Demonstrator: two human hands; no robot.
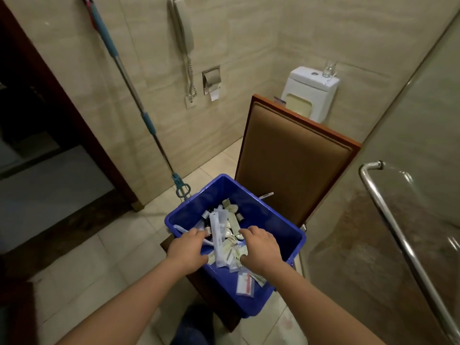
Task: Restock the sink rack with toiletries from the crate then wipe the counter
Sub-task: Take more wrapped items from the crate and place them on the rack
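Closest in, both bare forearms reach forward and down, and a patch of blue fabric shows between them at the bottom edge; I cannot tell what it is. The left hand is over the near-left rim of the blue plastic crate, fingers bent down onto the pile. The right hand is just beside it, knuckles up, fingers curled into the packets. Whether either hand is pinching anything, I cannot tell; the fingertips are buried.

The crate sits on the seat of a wooden chair with a brown padded back. Inside it are the toiletries: a loose heap of pale sachets and small dark bottles. A long clear toothbrush packet lies between the two hands. A red-and-white sachet rests by the right wrist, its print too small to read.

Left of the crate, a mop with blue grips leans on the beige tiled wall, its head down at the crate's far corner. On the right, a glass shower door with a chrome handle stands close by.

Further back, the chair hides the lower part of a white toilet cistern, and a drinking glass stands on its lid. On the wall are a recessed toilet paper holder and a corded wall phone.
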